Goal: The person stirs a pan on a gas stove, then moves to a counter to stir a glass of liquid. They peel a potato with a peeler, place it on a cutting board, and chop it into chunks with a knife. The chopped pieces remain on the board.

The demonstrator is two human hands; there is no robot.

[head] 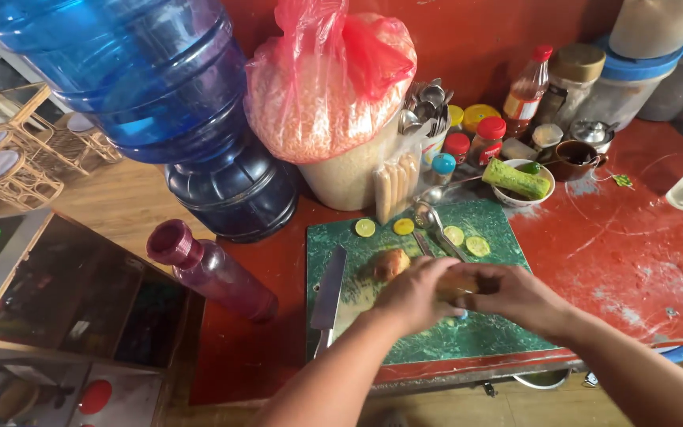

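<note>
Both my grips, left [414, 294] and right [515, 296], clamp one mostly hidden potato [454, 286]; another potato [390, 263], one knife [329, 296], four lime slices [421, 232] lie on the board [484, 332].

the cutting board [405, 237] lies on the worktop [634, 261]. on the board, both hands meet around a potato [454, 286], another potato [390, 263] just behind, a knife [329, 296] along its left edge, lime slices [365, 228] and a spoon [435, 225] at its far edge. a bottle [211, 273] lies left of the board, a water jug [175, 103] behind it.
</note>
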